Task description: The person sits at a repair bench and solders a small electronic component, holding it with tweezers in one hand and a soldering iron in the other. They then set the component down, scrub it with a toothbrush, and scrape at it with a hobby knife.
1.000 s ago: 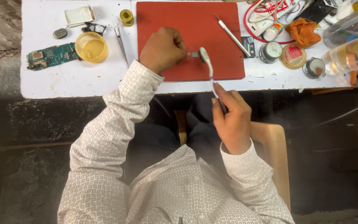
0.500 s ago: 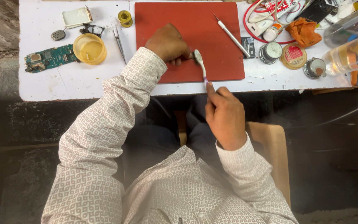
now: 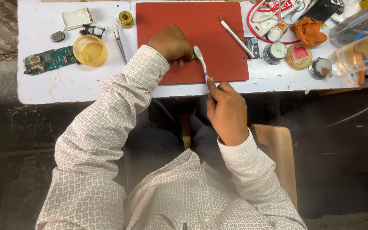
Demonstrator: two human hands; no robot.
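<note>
Over the last second our left hand (image 3: 172, 43) has slid down and left on the red mat (image 3: 218, 47), and the white toothbrush (image 3: 201, 61) has come with it, its head now lying lower on the mat and closer to the bench's (image 3: 64, 87) near edge; from this we judge that we are in the middle of brushing a small part, not yet done with it. Our left hand is curled shut, knuckles up, pressing on the mat; whatever it pins is hidden beneath the fingers, so we cannot tell what it is. Our right hand (image 3: 226, 113) pinches the toothbrush's handle end between thumb and forefinger, just off the bench edge over our lap. The bristle head rests just beside our left fingertips. A green circuit board (image 3: 50, 60) and a yellow dish (image 3: 90, 50) lie well apart on the left.
</note>
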